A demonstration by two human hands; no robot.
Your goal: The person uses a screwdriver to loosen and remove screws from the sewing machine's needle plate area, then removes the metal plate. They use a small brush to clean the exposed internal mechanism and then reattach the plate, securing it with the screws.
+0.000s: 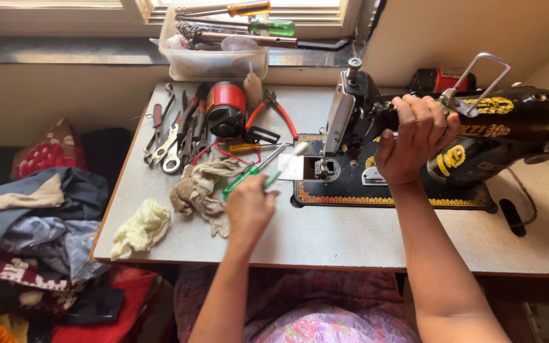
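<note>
Sewing machine (452,136) — black, with gold ornament — sits at right on a pale speckled table (325,235), its base near the table's middle. Right hand (414,136) is wrapped around the machine's arm from above, fingers curled over the top, thumb below. Left hand (249,209) is closed on a slim green-handled brush (285,166), whose pale tip lies near the needle plate (292,166) at the machine's left end. Just left of that hand: a crumpled beige rag (201,190) and a green-handled screwdriver (239,180); a pale yellow cloth (141,228) lies near the table's front edge. Farther back — wrenches and pliers (173,136) in a heap, a red and black motor (225,109), red-handled pliers (274,117). Clear plastic tub (214,60) with tools stands on the windowsill. Heaped clothing (39,241) lies left of the table.
</note>
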